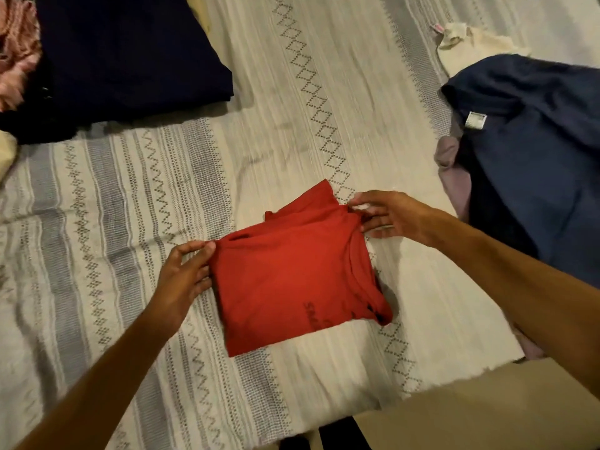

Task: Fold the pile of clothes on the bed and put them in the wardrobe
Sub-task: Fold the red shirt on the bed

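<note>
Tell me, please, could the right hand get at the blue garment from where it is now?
Probably yes: the right hand grips the red shirt, the blue garment lies just beyond on the same side, and nothing sits between them.

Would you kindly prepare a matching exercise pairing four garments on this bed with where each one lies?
Garments:
1. folded red T-shirt
2. flat dark navy cloth
3. crumpled blue garment with a white label
4. small cream cloth

Places:
A. far right, beyond the blue one
B. near middle, between both hands
C. far left
D. right side of the patterned bedspread

Pairs: 1-B, 2-C, 3-D, 4-A
</note>
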A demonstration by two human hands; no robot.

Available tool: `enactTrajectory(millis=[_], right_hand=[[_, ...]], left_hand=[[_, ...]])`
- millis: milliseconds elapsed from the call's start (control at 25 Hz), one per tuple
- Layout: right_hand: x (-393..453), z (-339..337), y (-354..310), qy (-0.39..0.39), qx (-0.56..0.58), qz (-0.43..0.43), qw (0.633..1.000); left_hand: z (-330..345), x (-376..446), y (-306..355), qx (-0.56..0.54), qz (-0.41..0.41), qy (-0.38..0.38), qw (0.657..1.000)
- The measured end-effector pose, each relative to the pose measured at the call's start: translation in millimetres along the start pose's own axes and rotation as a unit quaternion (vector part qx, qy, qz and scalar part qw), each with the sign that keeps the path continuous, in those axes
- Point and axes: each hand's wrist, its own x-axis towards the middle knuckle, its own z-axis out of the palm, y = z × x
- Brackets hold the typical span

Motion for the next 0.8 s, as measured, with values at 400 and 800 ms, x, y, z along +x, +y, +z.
enactTrajectory(millis=[400, 800], right_hand=[[-5.9, 12.0, -16.1, 0.017, -0.096, -0.136, 0.986], [14.5, 26.3, -17.1, 0.170, -0.150, -0.179, 0.957]], left_hand=[[9.7, 4.1, 12.9, -0.010, 0.072, 0.039, 0.997], [17.2, 16.5, 22.3, -0.041, 0.056, 0.050, 0.996]])
